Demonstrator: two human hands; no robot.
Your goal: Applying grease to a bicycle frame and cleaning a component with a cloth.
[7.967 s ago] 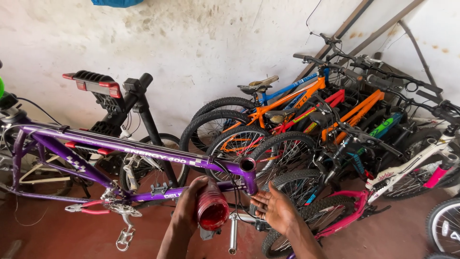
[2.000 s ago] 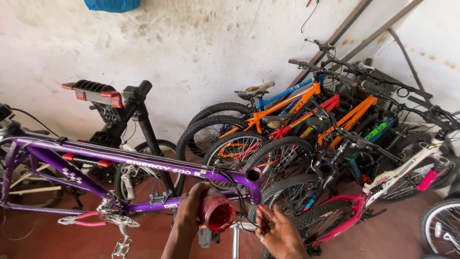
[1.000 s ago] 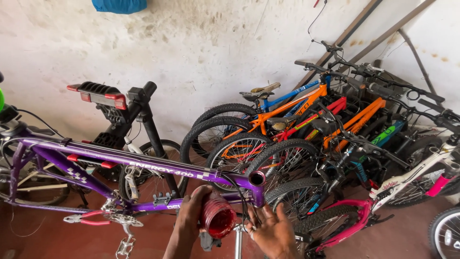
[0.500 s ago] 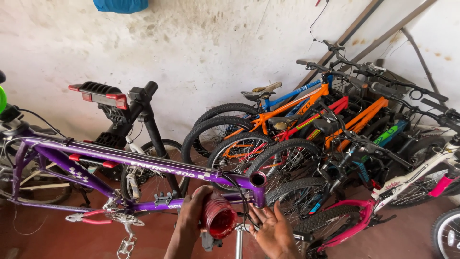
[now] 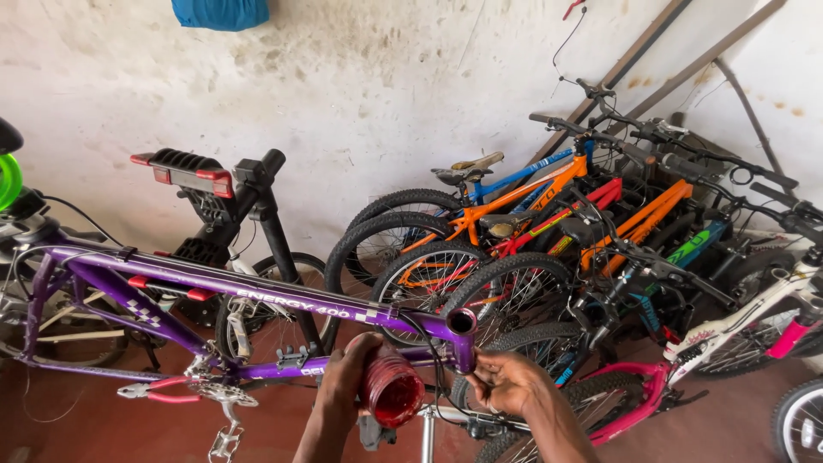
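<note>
Stained white wall (image 5: 360,77) backs a row of parked bikes (image 5: 549,214) at 2 o'clock. At 6 o'clock I see my left hand (image 5: 347,386) wrapped around a red jar (image 5: 390,394), right hand (image 5: 506,381) loosely curled, fingers pinching beside the purple frame (image 5: 214,287).

Both hands (image 5: 506,381) and forearms are bare, with no gloves or sleeves.

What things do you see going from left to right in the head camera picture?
Green round thing → purple bike frame → left hand → red tub → right hand → orange bike → pink bike frame → white bike.
</note>
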